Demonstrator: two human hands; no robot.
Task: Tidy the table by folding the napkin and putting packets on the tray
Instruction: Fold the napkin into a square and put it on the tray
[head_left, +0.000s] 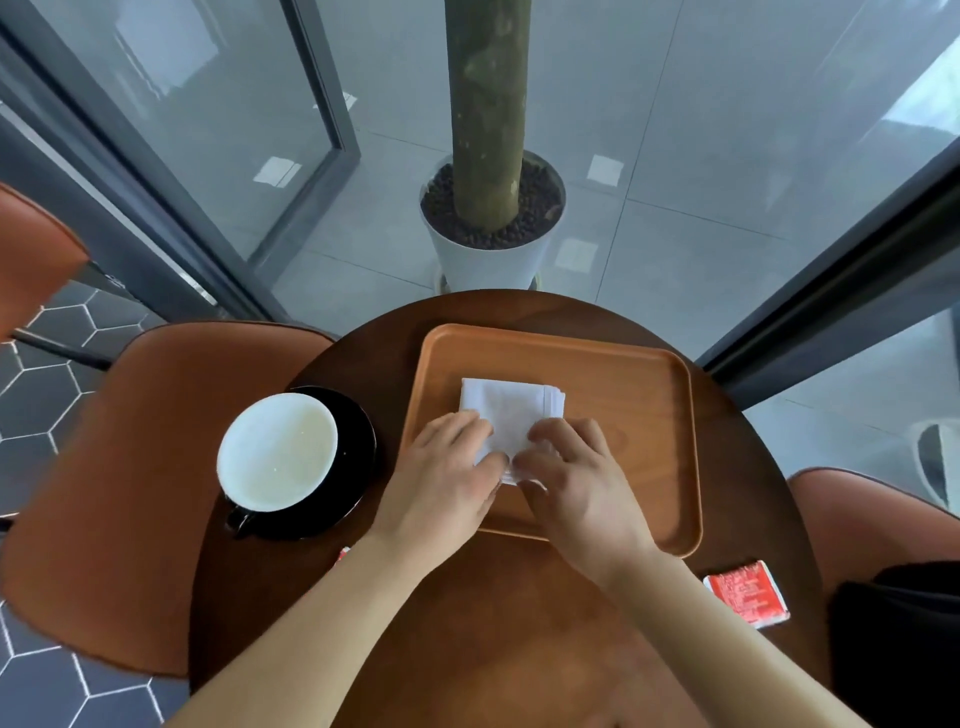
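A white napkin (506, 410), folded into a small square, lies on the wooden tray (639, 379) in the middle of the round table (498, 623). My left hand (441, 478) rests with its fingers flat on the napkin's near left part. My right hand (576, 478) has its fingers curled and pinches the napkin's near edge between fingers and thumb. One red packet (745, 592) lies on the table to the right of my right forearm, off the tray. The corner of another red packet (344, 555) shows beside my left forearm; the rest of it is hidden.
A white cup (278, 449) on a black saucer (358, 421) stands left of the tray. Orange-brown chairs (119, 493) flank the table on the left and right. Beyond the far edge is a potted tree (488, 260) and glass walls.
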